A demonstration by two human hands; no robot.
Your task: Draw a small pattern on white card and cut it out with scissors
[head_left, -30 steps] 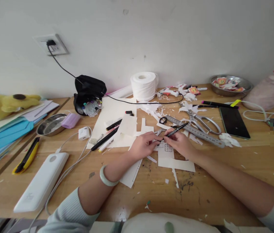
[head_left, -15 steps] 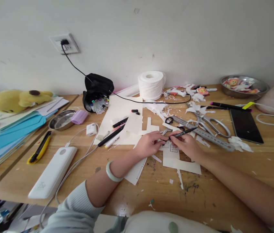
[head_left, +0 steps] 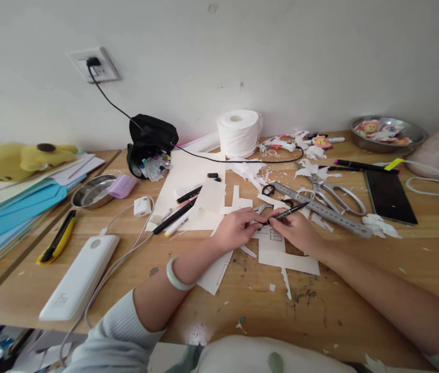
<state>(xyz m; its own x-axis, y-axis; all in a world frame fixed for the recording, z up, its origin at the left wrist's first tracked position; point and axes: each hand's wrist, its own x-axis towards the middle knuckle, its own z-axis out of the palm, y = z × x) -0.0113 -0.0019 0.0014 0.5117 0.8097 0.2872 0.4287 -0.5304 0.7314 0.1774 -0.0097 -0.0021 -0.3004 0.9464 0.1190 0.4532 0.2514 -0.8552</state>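
Note:
My right hand (head_left: 297, 230) grips a black pen (head_left: 291, 211), whose far end points up and to the right. Beside it, my left hand (head_left: 238, 228) is closed in a pinch near the pen's lower end; what lies between its fingers is a small dark thing, too small to name. Both hands meet above a cut piece of white paper (head_left: 287, 260) with small black drawings on it. Small black-handled scissors (head_left: 269, 190) lie just beyond the hands, next to a steel ruler (head_left: 320, 210).
Large scissors (head_left: 334, 192), a phone (head_left: 390, 197) and a metal bowl (head_left: 388, 147) are at right. A paper roll (head_left: 238, 135) and open pen case (head_left: 151, 150) stand behind. Left are a power bank (head_left: 79, 277), yellow cutter (head_left: 58, 241) and small bowl (head_left: 95, 192).
The view has shifted slightly, so most things appear a little further left. My hands keep nearly the same pose around the pen.

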